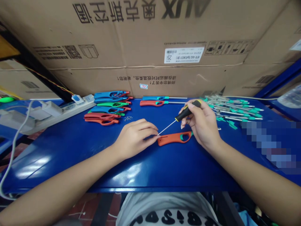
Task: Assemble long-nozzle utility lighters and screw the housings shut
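Observation:
My right hand (202,122) is wrapped round the black and yellow handle of a screwdriver (185,112). Its thin shaft slants down to the left. At the tip, the thumb and fingers of my left hand (136,136) are pinched together; whatever is between them is too small to make out. Just under the tip lies an orange lighter body (171,139) with a green trigger, flat on the blue table (141,169). Its right end is hidden behind my right hand. A few small screws (128,118) are scattered beyond my left hand.
Blue, green and red lighter bodies (107,108) are piled at the back left. Two assembled lighters (152,103) lie at the back middle. Several metal tubes with green parts (235,108) are heaped right. A power strip (58,113) and a cardboard wall (145,47) border the table.

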The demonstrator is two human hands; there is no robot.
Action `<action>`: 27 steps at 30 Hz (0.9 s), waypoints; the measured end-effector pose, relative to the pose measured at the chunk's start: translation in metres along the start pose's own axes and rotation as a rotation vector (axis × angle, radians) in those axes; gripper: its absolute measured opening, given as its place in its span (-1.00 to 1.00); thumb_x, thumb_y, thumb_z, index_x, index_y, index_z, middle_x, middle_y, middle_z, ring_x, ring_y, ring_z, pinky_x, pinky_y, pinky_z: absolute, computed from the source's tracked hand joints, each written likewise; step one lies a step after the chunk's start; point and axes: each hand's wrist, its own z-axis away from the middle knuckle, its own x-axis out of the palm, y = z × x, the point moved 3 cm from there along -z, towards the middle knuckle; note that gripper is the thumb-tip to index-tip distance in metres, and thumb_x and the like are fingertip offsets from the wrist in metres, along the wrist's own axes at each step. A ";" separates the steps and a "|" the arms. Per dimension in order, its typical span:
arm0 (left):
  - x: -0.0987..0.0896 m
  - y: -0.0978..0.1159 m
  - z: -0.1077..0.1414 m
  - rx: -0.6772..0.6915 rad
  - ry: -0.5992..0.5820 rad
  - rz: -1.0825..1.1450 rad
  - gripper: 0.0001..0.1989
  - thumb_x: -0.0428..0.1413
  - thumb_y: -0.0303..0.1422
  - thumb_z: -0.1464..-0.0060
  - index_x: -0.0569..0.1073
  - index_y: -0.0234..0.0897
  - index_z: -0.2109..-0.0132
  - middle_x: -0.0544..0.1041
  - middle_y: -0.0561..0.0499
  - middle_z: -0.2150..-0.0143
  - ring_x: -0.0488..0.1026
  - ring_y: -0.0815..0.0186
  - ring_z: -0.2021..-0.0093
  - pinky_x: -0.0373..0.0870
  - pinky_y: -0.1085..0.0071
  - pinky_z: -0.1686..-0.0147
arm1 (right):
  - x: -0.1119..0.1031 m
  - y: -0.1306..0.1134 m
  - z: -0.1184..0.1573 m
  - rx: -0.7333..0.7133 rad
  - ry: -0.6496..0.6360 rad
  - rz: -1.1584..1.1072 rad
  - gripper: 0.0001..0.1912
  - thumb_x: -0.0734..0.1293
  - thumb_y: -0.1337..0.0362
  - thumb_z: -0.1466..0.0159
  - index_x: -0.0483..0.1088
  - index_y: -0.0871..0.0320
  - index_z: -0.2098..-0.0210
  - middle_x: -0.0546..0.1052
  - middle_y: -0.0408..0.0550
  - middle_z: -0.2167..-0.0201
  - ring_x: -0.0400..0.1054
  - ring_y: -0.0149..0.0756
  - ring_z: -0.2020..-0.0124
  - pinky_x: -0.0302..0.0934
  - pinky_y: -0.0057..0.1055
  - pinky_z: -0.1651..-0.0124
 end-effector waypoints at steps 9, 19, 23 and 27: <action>0.002 0.000 0.000 -0.003 -0.006 -0.001 -0.88 0.14 -0.37 -0.29 0.57 -0.27 0.19 0.64 -0.02 0.14 0.52 0.29 0.20 0.47 0.34 0.18 | 0.002 -0.006 0.005 -0.096 -0.056 0.068 -0.86 0.42 0.15 -0.27 0.39 0.01 0.25 0.54 -0.19 0.40 0.38 -0.42 0.63 0.34 -0.39 0.57; 0.006 -0.001 0.003 -0.024 -0.055 -0.052 -0.86 0.14 -0.39 -0.28 0.59 -0.27 0.23 0.65 -0.01 0.12 0.54 0.29 0.20 0.46 0.37 0.20 | 0.012 -0.017 0.018 -0.200 -0.155 0.217 -0.79 0.43 0.22 -0.28 0.39 0.02 0.11 0.57 -0.15 0.30 0.40 -0.44 0.59 0.40 -0.42 0.53; 0.010 0.000 0.004 -0.014 -0.078 -0.094 -0.86 0.15 -0.38 -0.27 0.60 -0.26 0.24 0.66 0.01 0.10 0.54 0.29 0.20 0.45 0.37 0.21 | 0.014 -0.016 0.025 -0.330 -0.157 0.295 -0.56 0.51 0.32 -0.19 0.34 -0.04 0.00 0.57 -0.14 0.28 0.50 -0.33 0.47 0.44 -0.40 0.50; 0.013 0.002 0.005 0.002 -0.077 -0.115 -0.86 0.16 -0.38 -0.27 0.61 -0.27 0.24 0.65 0.04 0.07 0.54 0.30 0.21 0.44 0.37 0.22 | 0.011 -0.014 0.029 -0.546 -0.136 0.414 -0.51 0.56 0.34 -0.11 0.39 -0.01 0.02 0.57 -0.10 0.24 0.55 -0.24 0.34 0.51 -0.34 0.41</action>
